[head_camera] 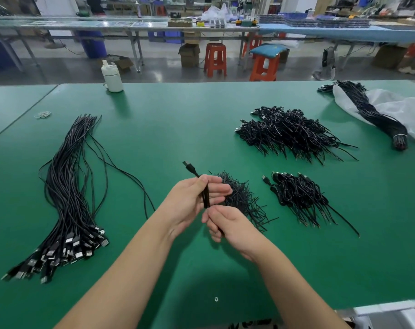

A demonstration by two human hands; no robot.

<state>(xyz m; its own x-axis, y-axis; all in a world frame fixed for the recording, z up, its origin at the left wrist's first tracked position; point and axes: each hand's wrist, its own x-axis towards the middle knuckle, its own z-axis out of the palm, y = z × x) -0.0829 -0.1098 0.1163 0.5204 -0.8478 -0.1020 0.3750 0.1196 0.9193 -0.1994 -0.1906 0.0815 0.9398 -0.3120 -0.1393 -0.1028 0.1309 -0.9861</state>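
Cable (205,195) lower end hidden in right hand (227,224); white bag (410,110) cut by right edge

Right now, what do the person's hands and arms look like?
The left hand and the right hand are bare: no gloves, rings or watch show. The left forearm and the right forearm are uncovered, with no sleeve down to the picture's lower edge.

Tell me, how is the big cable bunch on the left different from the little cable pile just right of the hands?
The left bunch of USB cables lies stretched out long; the small pile of cables is folded up short. The left bunch's silver plugs fan out at the near end; the small pile's plugs sit at its far end. Both are black and lie on the green table.
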